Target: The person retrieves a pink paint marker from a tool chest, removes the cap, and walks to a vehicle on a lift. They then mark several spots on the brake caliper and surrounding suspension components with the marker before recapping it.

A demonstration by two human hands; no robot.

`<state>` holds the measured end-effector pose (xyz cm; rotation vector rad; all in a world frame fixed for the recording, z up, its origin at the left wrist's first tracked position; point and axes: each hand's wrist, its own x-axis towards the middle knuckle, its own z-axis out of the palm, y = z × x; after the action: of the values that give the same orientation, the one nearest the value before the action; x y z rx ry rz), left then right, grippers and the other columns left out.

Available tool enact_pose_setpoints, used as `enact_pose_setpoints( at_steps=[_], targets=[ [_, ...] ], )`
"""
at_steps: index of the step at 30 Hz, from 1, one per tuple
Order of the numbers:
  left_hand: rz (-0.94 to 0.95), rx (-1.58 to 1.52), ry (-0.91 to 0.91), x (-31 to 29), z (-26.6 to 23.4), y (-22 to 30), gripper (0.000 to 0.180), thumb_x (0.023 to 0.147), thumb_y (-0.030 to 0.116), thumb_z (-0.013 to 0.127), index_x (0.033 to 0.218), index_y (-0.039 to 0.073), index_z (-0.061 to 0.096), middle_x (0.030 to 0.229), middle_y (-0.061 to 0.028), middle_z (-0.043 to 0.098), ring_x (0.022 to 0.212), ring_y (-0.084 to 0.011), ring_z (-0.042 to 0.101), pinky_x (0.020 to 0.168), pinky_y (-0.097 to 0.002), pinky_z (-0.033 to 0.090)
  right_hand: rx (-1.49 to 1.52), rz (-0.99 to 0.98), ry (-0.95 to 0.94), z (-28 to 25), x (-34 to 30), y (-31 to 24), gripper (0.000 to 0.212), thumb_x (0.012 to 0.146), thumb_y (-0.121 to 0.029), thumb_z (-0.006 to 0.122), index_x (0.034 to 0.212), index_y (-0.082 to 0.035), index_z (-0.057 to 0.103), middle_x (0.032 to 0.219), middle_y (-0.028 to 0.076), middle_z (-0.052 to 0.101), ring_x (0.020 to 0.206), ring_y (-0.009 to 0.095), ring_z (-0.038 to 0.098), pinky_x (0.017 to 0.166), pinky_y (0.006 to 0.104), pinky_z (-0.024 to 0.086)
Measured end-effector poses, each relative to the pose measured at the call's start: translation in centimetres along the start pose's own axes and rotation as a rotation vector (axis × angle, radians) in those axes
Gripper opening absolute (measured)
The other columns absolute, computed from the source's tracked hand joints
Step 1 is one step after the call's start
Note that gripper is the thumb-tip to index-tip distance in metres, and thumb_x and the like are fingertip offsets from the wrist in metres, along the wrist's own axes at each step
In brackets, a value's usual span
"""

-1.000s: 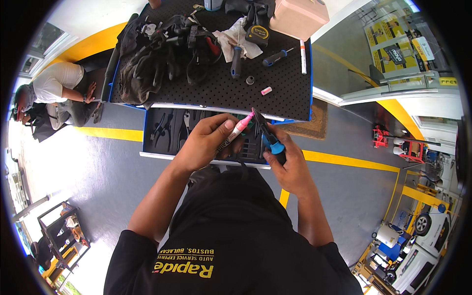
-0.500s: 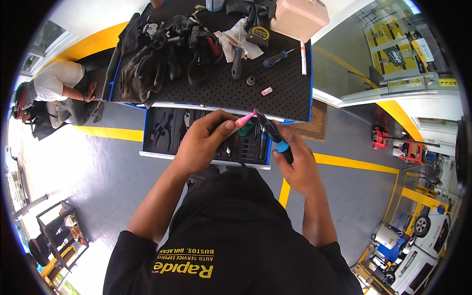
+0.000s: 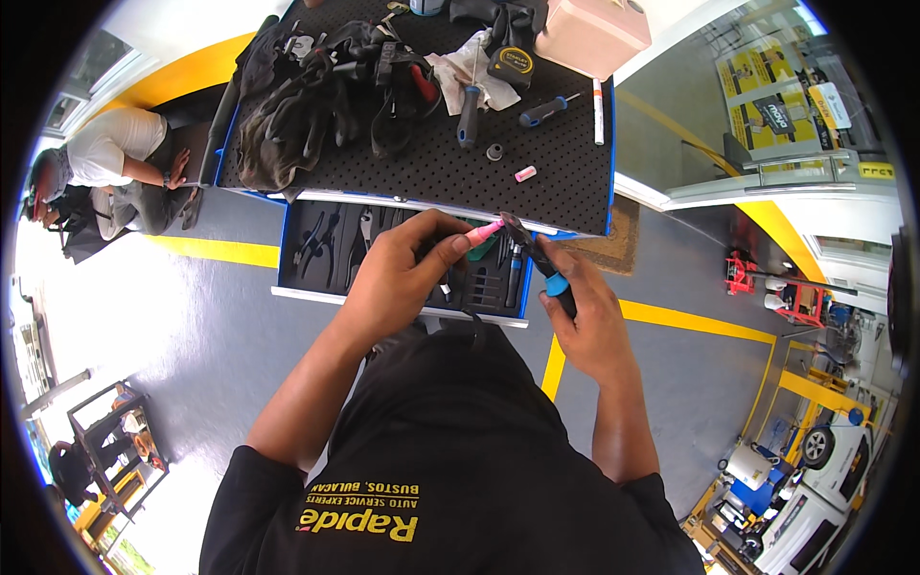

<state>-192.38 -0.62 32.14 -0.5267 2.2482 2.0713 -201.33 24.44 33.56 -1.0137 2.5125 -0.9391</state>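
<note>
In my left hand [image 3: 402,268], a pink-ended marker [image 3: 482,233] is pinched between thumb and fingers, its tip pointing right. My right hand [image 3: 589,321] is wrapped round a pair of pliers [image 3: 556,285] with black and light-blue handles. The dark jaws meet the marker's tip; whether they are clamped on it is too small to tell. Both hands are above an open tool drawer [image 3: 402,311] holding several pliers and other tools. On the perforated black top beyond lie a pink-and-white marker cap [image 3: 525,173] and a small dark round fitting [image 3: 494,151].
Toward the back are dark gloves [image 3: 287,134], two screwdrivers, one of them blue-handled [image 3: 544,112], a tape measure [image 3: 511,66], a white marker [image 3: 599,113] and a pale pink box [image 3: 594,36]. A person [image 3: 120,153] crouches at the far left.
The pliers' jaws and the marker's tip have shifted slightly to the right within the view. Both hands keep the same hold.
</note>
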Motion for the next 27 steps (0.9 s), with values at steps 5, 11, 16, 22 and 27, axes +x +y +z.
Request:
enact_pose_setpoints(
  at_steps=[5, 11, 16, 22, 27],
  targets=[
    [-0.018, -0.036, 0.003, -0.06, 0.16, -0.07, 0.024, 0.108, 0.02, 0.066, 0.12, 0.0, 0.07, 0.095, -0.0007, 0.07, 0.082, -0.0058, 0.058, 0.074, -0.0238, 0.048, -0.036, -0.004, -0.005, -0.02, -0.19, 0.08, 0.078, 0.087, 0.004, 0.071, 0.157, -0.022, 0.049, 0.137, 0.019, 0.061, 0.125, 0.042, 0.061, 0.102, 0.0495, 0.052],
    [-0.021, -0.02, 0.016, -0.3, 0.3, 0.36, 0.024, 0.107, 0.02, 0.068, 0.12, 0.001, 0.07, 0.097, -0.001, 0.071, 0.086, -0.0068, 0.059, 0.079, -0.0246, 0.049, -0.047, 0.008, -0.034, -0.02, -0.33, 0.07, 0.08, 0.087, 0.005, 0.07, 0.159, -0.024, 0.047, 0.139, 0.018, 0.06, 0.127, 0.042, 0.06, 0.104, 0.0504, 0.052],
    [-0.013, 0.007, 0.017, -0.35, 0.24, 0.5, 0.026, 0.105, 0.022, 0.07, 0.12, 0.001, 0.071, 0.096, -0.001, 0.071, 0.087, -0.0072, 0.06, 0.08, -0.0249, 0.049, -0.05, -0.002, -0.037, 0.17, -0.38, 0.14, 0.08, 0.087, 0.005, 0.07, 0.158, -0.024, 0.046, 0.139, 0.018, 0.059, 0.126, 0.042, 0.06, 0.104, 0.0505, 0.052],
    [-0.001, 0.021, 0.028, -0.47, 0.15, 0.27, 0.027, 0.103, 0.023, 0.073, 0.12, 0.002, 0.071, 0.09, -0.0007, 0.068, 0.085, -0.0074, 0.06, 0.079, -0.0253, 0.049, -0.054, -0.023, -0.02, 0.3, -0.3, 0.06, 0.082, 0.085, 0.008, 0.071, 0.157, -0.024, 0.048, 0.132, 0.017, 0.061, 0.12, 0.042, 0.062, 0.098, 0.0498, 0.054],
    [-0.027, 0.071, 0.042, -0.47, 0.03, -0.08, 0.027, 0.102, 0.023, 0.074, 0.119, 0.002, 0.071, 0.089, -0.001, 0.068, 0.084, -0.0079, 0.061, 0.08, -0.0261, 0.05, 0.007, -0.044, -0.027, 0.37, -0.22, 0.07, 0.081, 0.085, 0.01, 0.071, 0.155, -0.023, 0.048, 0.125, 0.016, 0.061, 0.111, 0.042, 0.065, 0.091, 0.0503, 0.054]
  ],
)
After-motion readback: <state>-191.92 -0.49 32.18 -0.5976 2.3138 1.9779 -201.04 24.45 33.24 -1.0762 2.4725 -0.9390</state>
